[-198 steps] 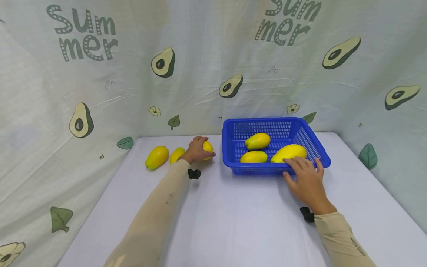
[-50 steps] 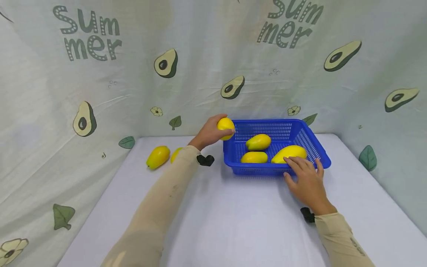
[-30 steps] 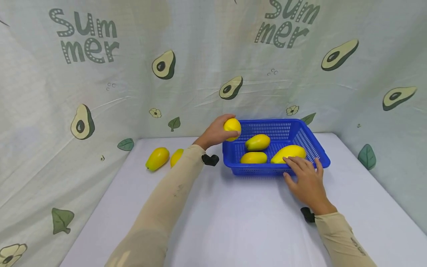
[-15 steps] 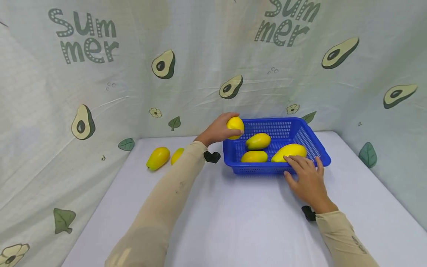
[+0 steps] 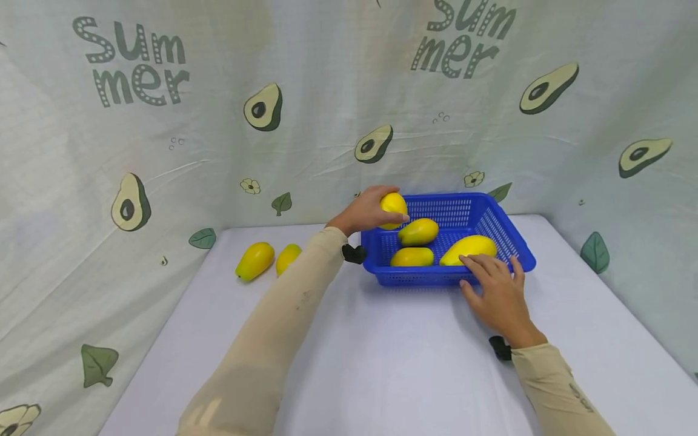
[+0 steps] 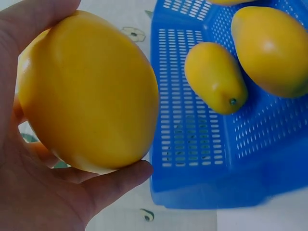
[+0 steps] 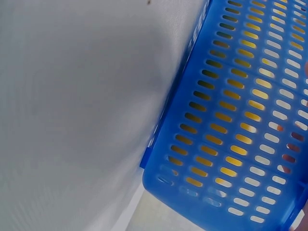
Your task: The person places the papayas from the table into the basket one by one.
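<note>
Head view: blue perforated plastic basket (image 5: 406,278) holds three oval yellow fruits (image 5: 473,245). Left hand (image 5: 362,212) grips another fruit (image 5: 392,208); right hand (image 5: 498,300) loosely clasps the rim (image 5: 420,270).

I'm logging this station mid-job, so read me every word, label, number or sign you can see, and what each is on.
"Sum mer", in two rows: cloth backdrop, upper left of the head view.
"Sum mer", again in two rows: same cloth, upper right, its top cut off by the picture edge.
Left sleeve and right sleeve: small marks, too unclear to read.
Blue basket and held fruit: no text visible.
</note>
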Demonstrator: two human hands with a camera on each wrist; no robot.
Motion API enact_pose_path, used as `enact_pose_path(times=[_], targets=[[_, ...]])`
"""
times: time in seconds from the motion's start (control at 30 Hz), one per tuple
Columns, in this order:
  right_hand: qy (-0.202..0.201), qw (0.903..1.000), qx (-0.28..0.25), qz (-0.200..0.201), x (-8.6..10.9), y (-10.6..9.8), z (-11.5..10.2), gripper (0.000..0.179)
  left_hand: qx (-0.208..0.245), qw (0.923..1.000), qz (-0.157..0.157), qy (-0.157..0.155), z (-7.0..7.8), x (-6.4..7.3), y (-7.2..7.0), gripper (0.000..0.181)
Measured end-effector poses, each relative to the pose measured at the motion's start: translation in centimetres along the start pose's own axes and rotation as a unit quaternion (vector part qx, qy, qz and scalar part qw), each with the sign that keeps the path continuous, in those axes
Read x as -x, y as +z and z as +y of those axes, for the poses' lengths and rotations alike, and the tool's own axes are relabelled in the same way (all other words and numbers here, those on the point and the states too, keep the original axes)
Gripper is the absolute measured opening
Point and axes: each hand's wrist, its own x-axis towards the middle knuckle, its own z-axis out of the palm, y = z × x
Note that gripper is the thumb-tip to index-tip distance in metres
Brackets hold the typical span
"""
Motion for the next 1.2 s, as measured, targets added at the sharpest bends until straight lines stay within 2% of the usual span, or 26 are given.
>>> enact_pose_path(times=[0.2, 0.47, 0.63, 0.8, 1.0, 1.2], targets=[[0.003, 1.0000, -0.001, -0.006, -0.3, -0.1, -0.2, 0.053, -0.011, 0.9996, -0.011, 0.024, 1.2, -1.2, 0.6, 0.079], [0.006, 0.9999, 0.002, -0.013, -0.2, -0.2, -0.4, 0.054, -0.017, 0.9982, -0.033, 0.046, 3.1, -2.7, 2.4, 0.081], [0.005, 0.9999, 0.001, -0.015, -0.1, -0.2, -0.3, 0.053, -0.048, 0.9966, -0.031, 0.060, 4.1, -3.2, 3.8, 0.083], [0.006, 0.9999, 0.002, -0.012, 0.2, -0.3, -0.2, 0.053, -0.084, 0.9940, -0.037, 0.060, 4.8, -3.4, 4.9, 0.088], [0.008, 0.9999, 0.002, -0.015, 0.3, -0.3, -0.3, 0.054, -0.061, 0.9973, -0.022, 0.034, 4.9, -3.1, 5.1, 0.091], [0.007, 0.9998, 0.001, -0.018, 0.1, -0.4, -0.4, 0.054, -0.059, 0.9967, -0.017, 0.053, 5.0, -3.2, 5.0, 0.086]])
